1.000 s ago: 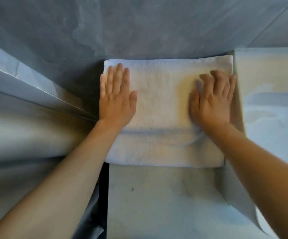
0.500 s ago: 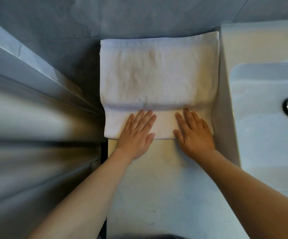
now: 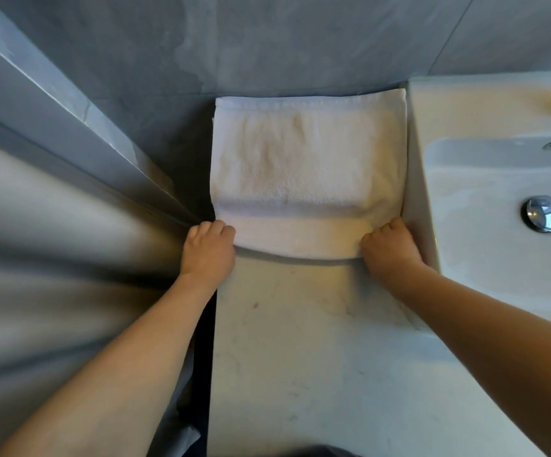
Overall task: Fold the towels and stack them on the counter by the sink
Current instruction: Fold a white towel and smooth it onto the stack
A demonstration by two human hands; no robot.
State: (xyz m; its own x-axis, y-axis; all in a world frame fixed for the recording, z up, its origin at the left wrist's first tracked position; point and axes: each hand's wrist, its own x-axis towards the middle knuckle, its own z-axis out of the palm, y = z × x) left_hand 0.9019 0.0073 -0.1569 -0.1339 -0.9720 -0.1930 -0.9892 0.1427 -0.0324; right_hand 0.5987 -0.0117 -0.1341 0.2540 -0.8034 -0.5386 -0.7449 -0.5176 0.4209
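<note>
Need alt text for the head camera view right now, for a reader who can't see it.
Seen from above, a left hand and a right hand grip the near corners of a folded white towel lying on a pale counter against a grey wall. A white sink with a chrome drain plug sits to the right.

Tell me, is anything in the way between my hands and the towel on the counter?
Nothing visible. The left hand and the right hand already grip the near corners of the white towel, which lies on the counter beside the sink.
</note>
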